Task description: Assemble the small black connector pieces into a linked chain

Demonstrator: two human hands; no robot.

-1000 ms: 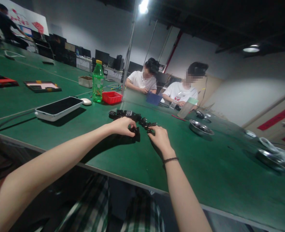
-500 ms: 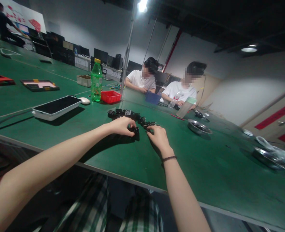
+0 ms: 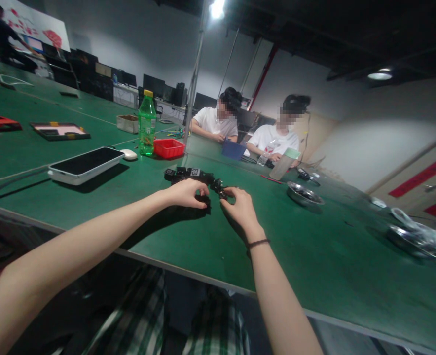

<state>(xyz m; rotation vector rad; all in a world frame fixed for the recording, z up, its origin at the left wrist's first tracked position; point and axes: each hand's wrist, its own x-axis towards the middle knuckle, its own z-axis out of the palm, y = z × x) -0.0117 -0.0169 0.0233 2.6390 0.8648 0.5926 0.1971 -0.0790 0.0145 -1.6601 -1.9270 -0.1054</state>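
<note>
A black part (image 3: 204, 200) rests on the tabletop, half covered, its full shape unclear. Toward one o'clock from it, small glossy black bits (image 3: 217, 185) lie clumped; toward eleven, black blocks (image 3: 195, 172) sit in a row, one showing a pale square.

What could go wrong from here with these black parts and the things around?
The left hand and right hand are close together at the small black parts, so one might knock a part aside. The cable runs from the device toward the near edge of the table; a snag could drag it. The bottle might tip if bumped.
</note>
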